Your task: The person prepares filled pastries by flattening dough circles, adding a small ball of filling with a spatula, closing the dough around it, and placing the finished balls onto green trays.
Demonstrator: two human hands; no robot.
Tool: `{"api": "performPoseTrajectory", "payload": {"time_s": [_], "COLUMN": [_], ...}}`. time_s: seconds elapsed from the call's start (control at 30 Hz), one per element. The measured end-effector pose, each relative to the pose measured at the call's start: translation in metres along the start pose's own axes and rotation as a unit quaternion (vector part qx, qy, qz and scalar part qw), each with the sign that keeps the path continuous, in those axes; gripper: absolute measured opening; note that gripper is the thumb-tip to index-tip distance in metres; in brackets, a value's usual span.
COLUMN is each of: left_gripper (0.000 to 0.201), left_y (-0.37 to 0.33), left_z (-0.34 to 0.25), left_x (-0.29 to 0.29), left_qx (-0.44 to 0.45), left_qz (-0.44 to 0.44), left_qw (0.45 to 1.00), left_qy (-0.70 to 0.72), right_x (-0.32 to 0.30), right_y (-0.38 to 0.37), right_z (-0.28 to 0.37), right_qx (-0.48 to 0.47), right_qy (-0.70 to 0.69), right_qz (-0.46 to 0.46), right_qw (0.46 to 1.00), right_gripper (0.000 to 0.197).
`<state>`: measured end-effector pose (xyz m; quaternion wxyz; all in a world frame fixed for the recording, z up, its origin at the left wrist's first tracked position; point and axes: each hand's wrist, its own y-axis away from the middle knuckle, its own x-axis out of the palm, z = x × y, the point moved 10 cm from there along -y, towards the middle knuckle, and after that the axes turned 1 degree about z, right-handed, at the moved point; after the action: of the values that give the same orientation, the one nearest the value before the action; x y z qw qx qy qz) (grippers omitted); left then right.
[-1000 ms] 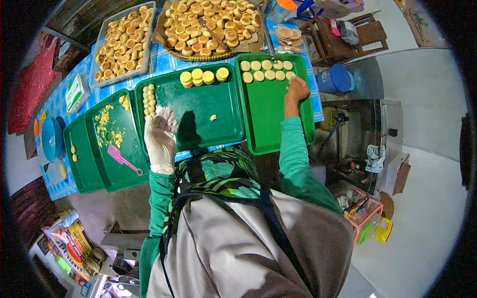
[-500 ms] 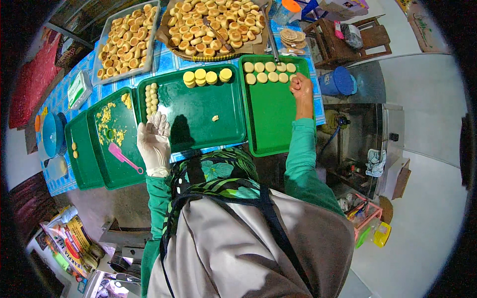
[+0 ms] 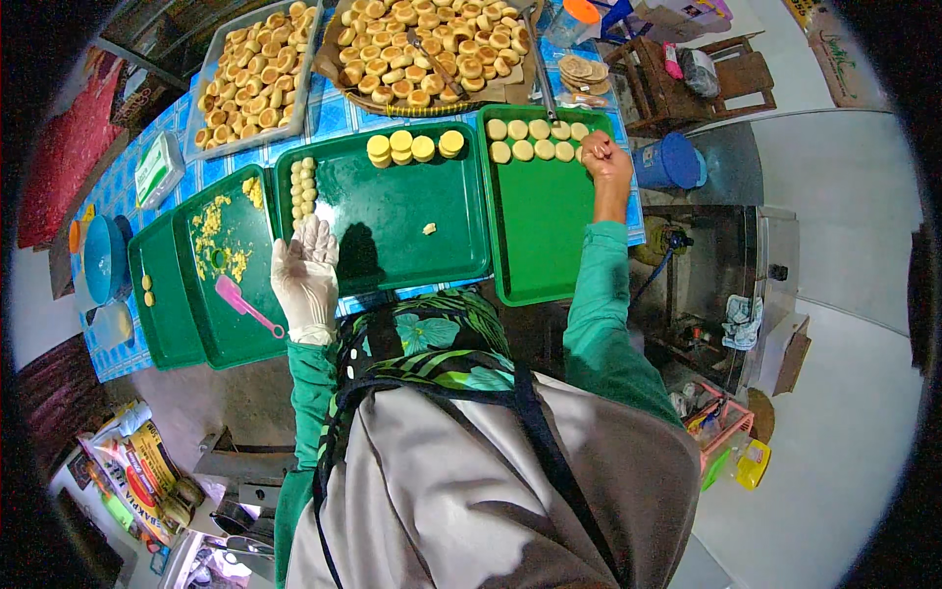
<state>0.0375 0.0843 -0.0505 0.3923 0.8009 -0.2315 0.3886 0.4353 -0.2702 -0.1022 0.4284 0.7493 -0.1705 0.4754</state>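
Two rows of pale, flattened dough rounds [image 3: 522,150] lie across the far end of the bright green tray [image 3: 545,226], and here's my right hand [image 3: 607,157], bare, right at their right-hand end. Its fingers [image 3: 598,147] are curled in together; from where I sit I can't tell whether they pinch or press anything, because the hand itself hides that spot. Over on the other side, my gloved left hand [image 3: 306,270] is palm up, fingers apart and loosely bent, nothing showing in the palm. It's at the near left corner of the wide dark green tray [image 3: 412,196], just below a double line of dough balls [image 3: 297,194]. Same tray, far edge: yellow discs [image 3: 423,148], some of them stacked, and a small pale scrap [image 3: 429,228] out in the middle. Left again, I've got yellow crumbs [image 3: 237,263] and a pink spatula [image 3: 234,296] on the next tray [image 3: 218,334]. Beyond, on the blue-checked surface [image 3: 334,116], browned buns [image 3: 422,54] fill a round, paper-lined basket [image 3: 412,111].
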Motion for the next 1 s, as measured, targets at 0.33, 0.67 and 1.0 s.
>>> {"api": "performPoseTrajectory", "payload": {"time_s": [0.33, 0.67, 1.0], "left_gripper": [0.057, 0.054, 0.052], "left_y": [0.003, -0.002, 0.003], "left_z": [-0.004, -0.015, -0.028], "left_x": [-0.005, -0.016, -0.021], "left_qx": [-0.005, -0.005, -0.002], "left_qz": [-0.015, 0.004, 0.015], "left_qw": [1.0, 0.999, 0.998], "left_qy": [0.006, 0.045, 0.056], "right_x": [0.0, -0.042, -0.051], "right_y": [0.004, 0.059, 0.048], "right_z": [0.006, 0.061, 0.051], "right_qx": [-0.023, -0.299, -0.302], "right_qy": [0.087, 0.577, 0.639], "right_qz": [-0.091, -0.273, -0.309], "right_qw": [0.992, 0.709, 0.636], "right_gripper": [0.013, 0.023, 0.02]}}
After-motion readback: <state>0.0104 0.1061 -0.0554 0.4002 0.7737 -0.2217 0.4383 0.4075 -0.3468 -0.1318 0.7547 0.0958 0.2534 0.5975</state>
